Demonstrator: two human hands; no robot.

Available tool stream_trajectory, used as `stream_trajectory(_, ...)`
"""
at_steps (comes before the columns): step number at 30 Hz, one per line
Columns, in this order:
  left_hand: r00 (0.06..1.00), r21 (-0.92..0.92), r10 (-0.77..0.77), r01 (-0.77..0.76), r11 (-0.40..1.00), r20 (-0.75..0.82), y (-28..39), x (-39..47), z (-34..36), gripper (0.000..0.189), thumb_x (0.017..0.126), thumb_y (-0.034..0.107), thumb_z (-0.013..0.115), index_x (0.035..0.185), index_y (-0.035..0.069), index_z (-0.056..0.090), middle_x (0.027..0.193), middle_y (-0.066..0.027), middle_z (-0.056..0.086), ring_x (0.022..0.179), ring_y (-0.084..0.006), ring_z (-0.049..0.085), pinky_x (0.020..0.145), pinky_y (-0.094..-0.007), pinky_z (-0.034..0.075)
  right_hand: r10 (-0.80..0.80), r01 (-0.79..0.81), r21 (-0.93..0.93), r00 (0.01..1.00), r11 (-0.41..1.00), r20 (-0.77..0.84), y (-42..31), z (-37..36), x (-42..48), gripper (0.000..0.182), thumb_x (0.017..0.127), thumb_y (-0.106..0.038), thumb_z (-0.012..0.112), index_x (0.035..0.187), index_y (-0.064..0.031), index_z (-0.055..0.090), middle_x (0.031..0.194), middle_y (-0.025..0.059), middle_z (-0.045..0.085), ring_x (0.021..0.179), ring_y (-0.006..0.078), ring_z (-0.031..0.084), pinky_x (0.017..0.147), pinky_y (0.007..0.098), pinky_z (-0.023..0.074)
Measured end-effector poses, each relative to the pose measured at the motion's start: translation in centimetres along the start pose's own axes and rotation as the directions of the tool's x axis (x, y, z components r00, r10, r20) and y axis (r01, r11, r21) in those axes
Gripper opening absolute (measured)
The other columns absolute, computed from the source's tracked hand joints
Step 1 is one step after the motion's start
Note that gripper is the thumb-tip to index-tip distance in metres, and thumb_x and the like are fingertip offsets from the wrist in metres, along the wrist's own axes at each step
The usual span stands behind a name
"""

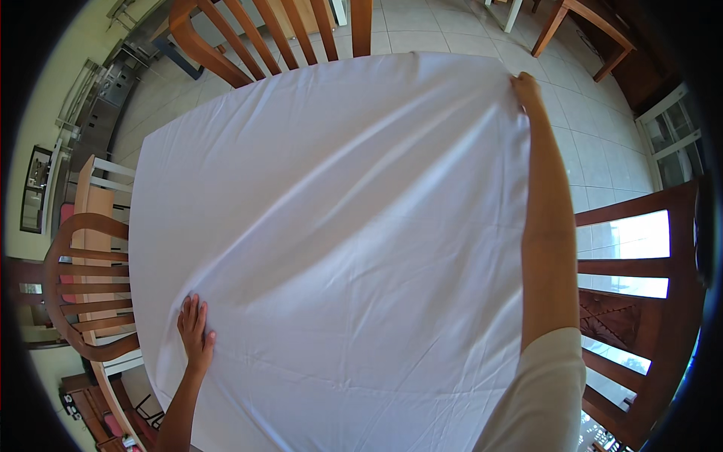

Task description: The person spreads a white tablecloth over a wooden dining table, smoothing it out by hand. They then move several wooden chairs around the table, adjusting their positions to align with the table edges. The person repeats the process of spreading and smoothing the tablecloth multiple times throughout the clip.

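Observation:
A white cloth [361, 226] covers the table in front of me, with long creases running diagonally between my two hands. My left hand [196, 336] rests palm down on the cloth at the lower left, its fingers extended. At the far right corner, my right hand [525, 90] is curled around the edge of the cloth, which is pulled taut there. My right arm stretches along the cloth's right side. The table under the cloth is hidden.
Slatted wooden chairs stand at the far side [271, 34], at the left [90, 288] and close on the right [638, 322]. Beyond them lie a tiled floor [570, 107], a wooden stool or table [593, 28] and a glass-fronted white cabinet [672, 138].

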State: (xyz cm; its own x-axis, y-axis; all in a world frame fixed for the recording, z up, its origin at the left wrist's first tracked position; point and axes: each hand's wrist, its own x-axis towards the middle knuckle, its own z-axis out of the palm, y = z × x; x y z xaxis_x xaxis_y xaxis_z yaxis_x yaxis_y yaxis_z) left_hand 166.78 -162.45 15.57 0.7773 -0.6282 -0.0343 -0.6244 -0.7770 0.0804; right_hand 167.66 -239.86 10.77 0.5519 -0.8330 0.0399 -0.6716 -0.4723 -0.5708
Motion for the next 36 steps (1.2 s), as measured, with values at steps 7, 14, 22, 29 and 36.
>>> stream_trajectory(7,1.0,0.012,-0.002,0.002,1.0,0.007,0.0,-0.7,0.2,0.052,0.081,0.043,0.029,0.12,0.009,0.036,0.129,-0.0099,0.026,0.121,-0.0266,0.019,0.094,-0.043,0.011,0.11,-0.223,-0.203,0.884,0.953,-0.454,-1.7,-2.1,-4.8,0.03,0.075,-0.032,0.046,0.095,-0.0104,0.051,0.104,0.0087,0.051,0.097,0.0203,0.048,0.081,0.0448,0.0328)
stream_trajectory(14,1.0,0.013,-0.005,0.005,1.0,0.002,0.2,-0.5,0.0,0.051,0.081,0.043,0.028,0.12,0.01,0.036,0.129,-0.0083,0.027,0.121,-0.0245,0.019,0.094,-0.0425,0.011,-0.139,0.108,-0.417,0.989,0.903,-0.044,-2.9,-0.5,-7.4,0.05,0.076,-0.044,0.041,0.118,-0.0169,0.034,0.123,0.0025,0.036,0.114,0.0185,0.033,0.088,0.0504,0.025)
stream_trajectory(22,0.998,-0.056,-0.011,0.008,0.998,-0.06,0.2,-0.7,-0.3,0.047,0.082,0.038,0.029,0.12,0.011,0.037,0.128,-0.0065,0.028,0.119,-0.0212,0.023,0.094,-0.0418,0.011,0.094,-0.091,-0.043,0.993,0.995,0.077,2.2,-2.3,-14.4,0.062,0.08,-0.049,0.026,0.094,0.0054,0.052,0.095,0.0285,0.049,0.095,0.0431,0.043,0.084,0.0433,0.0325)
stream_trajectory(29,0.994,-0.078,-0.01,0.001,0.997,-0.108,-0.3,-1.0,-0.1,0.044,0.079,0.03,0.037,0.119,0.013,0.037,0.128,-0.0051,0.03,0.119,-0.0192,0.025,0.093,-0.0425,0.011,0.064,-0.076,-0.139,0.994,0.987,-0.09,5.4,-6.7,-24.8,0.048,0.079,-0.041,0.038,0.095,0.0029,0.048,0.098,0.0233,0.05,0.093,0.0376,0.047,0.077,0.045,0.0357)
stream_trajectory(36,0.969,0.025,-0.194,0.2,0.979,-0.154,0.5,-1.2,0.5,0.047,0.077,0.025,0.041,0.122,0.016,0.031,0.13,-0.0012,0.026,0.12,-0.0186,0.022,0.09,-0.05,0.011,-0.195,0.107,-0.496,0.972,0.862,-0.128,1.7,-9.6,-42.3,0.052,0.076,-0.036,0.047,0.119,-0.0088,0.034,0.124,0.0113,0.031,0.112,0.0308,0.032,0.081,0.0474,0.032)
